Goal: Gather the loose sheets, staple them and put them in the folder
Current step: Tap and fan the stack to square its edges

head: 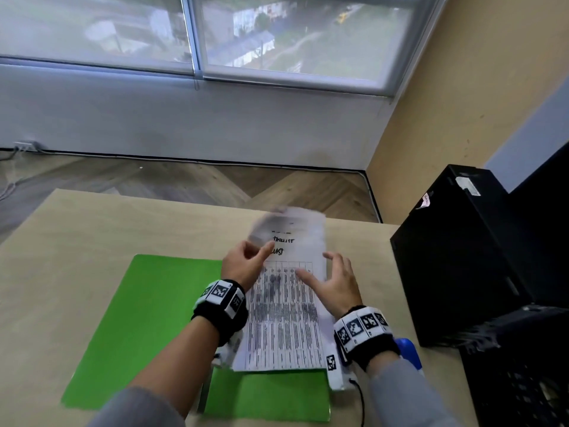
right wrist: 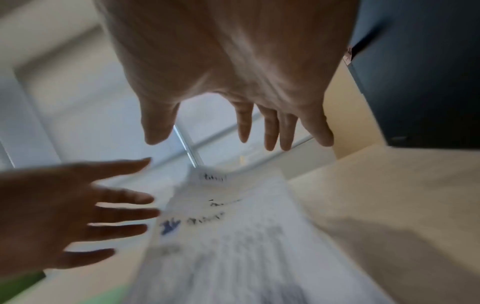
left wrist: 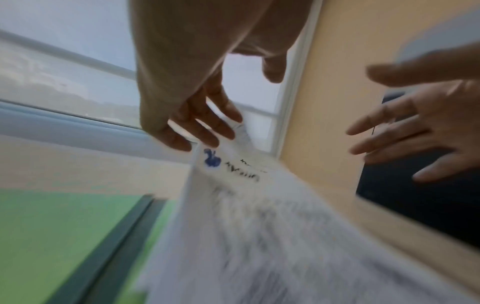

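Note:
A stack of printed sheets (head: 283, 318) with a table and handwritten heading rests its lower end on the open green folder (head: 154, 318); its blurred top end is raised off the desk. My left hand (head: 255, 251) touches the sheets' (left wrist: 259, 226) top left corner with nearly straight fingers (left wrist: 221, 127), thumb apart. My right hand (head: 332, 272) hovers spread over the sheets' right edge, gripping nothing. The right wrist view shows both hands, right (right wrist: 233, 133) and left (right wrist: 116, 205), with fingers splayed above the sheets (right wrist: 233, 236). A blue stapler (head: 408, 349) lies behind my right wrist.
The light wooden desk (head: 77, 235) has bare surface left of the folder. A black computer tower (head: 455, 257) stands at the right edge, with a black keyboard (head: 517, 396) in front of it. Floor and a window wall lie beyond the desk.

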{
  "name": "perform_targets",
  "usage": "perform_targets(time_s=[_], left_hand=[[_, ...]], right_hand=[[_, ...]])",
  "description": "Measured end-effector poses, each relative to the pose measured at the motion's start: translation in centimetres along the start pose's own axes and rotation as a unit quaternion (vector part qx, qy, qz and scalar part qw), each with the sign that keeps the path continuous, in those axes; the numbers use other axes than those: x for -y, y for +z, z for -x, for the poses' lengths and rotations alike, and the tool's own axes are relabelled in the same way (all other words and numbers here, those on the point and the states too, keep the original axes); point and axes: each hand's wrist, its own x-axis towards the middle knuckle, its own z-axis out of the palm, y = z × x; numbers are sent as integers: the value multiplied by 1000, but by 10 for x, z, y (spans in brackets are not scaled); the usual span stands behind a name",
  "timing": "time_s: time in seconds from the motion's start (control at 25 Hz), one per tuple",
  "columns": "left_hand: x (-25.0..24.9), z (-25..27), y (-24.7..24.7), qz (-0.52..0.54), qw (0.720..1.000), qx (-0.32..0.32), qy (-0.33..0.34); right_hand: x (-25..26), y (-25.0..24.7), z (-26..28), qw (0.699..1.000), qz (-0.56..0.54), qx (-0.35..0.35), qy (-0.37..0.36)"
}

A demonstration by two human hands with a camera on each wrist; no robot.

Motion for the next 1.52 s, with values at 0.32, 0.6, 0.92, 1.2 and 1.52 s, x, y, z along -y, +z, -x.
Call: perform_targets(time_s=[0.32, 0.6, 0.92, 1.2, 1.52], left_hand=[[73, -6, 6, -236, 966, 61, -87], [77, -37, 19, -65, 964, 108, -232], [24, 20, -9, 185, 969, 148, -71], [-32, 62, -49, 263, 956, 98, 90], [-44, 65, -56, 260, 950, -14, 173]], right_hand=[[-67, 46, -32, 965, 40, 114, 233], [-66, 40, -66, 956, -58, 90, 273], [-48, 13, -20, 962, -215, -25, 169], [23, -17, 33, 918, -392, -55, -27], [39, -24, 49, 936, -286, -133, -157]])
